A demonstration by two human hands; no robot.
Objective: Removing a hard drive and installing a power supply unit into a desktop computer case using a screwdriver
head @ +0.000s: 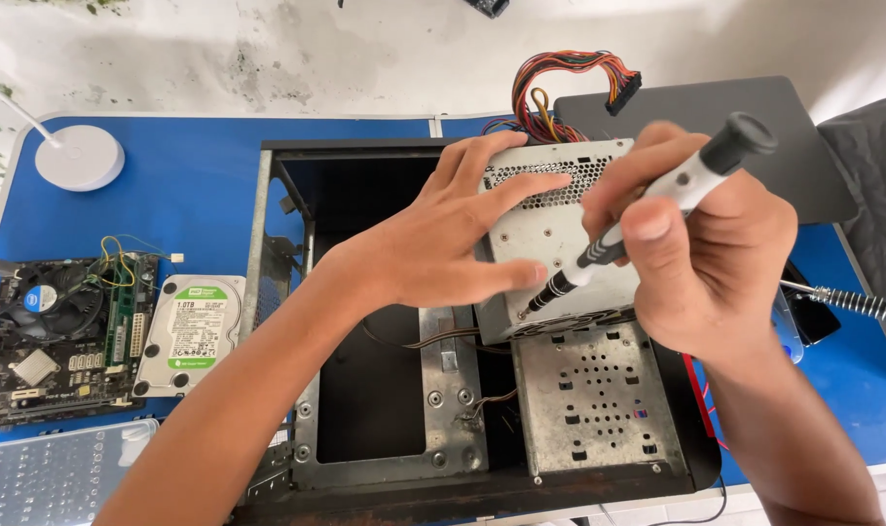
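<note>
Inside the open black metal computer case [287, 292] sits a grey perforated power supply box [550, 229]; left hand [443, 239] spread flat on it; right hand [701, 253] pinching a black-and-white screwdriver [647, 214] against it.

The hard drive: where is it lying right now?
In the head view the hard drive lies flat on the blue table, left of the open computer case, right beside the motherboard.

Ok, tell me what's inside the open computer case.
The computer case holds a grey power supply, loose wires and a perforated drive bay. Hands hide the rest.
</note>
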